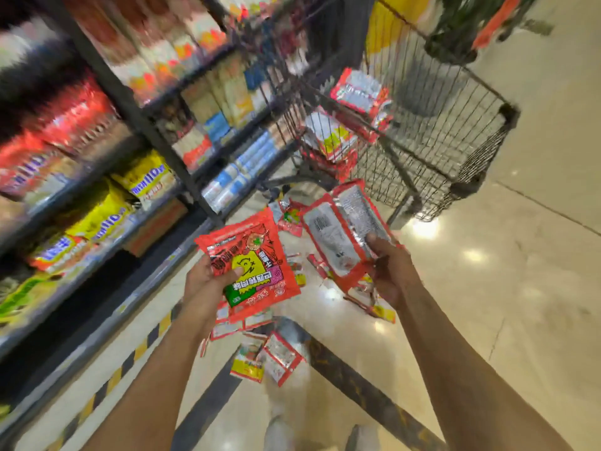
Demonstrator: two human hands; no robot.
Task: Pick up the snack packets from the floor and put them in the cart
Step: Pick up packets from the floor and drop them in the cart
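My left hand (pixel 208 288) grips a red snack packet (pixel 257 252) with a yellow and green front, thumb across its face. My right hand (pixel 388 271) pinches another red packet (pixel 338 229), its silver back side up. Both are held above the floor, short of the black wire cart (pixel 455 131) at upper right. Several red packets (pixel 361 92) lie inside the cart. More packets (pixel 276 356) are scattered on the glossy floor below my hands.
Store shelves (pixel 107 151) packed with red, yellow and blue packages run along the left. A yellow-black striped strip (pixel 143 346) marks the floor beside the shelf base. Open tiled floor (pixel 520 288) lies to the right. My feet show at the bottom.
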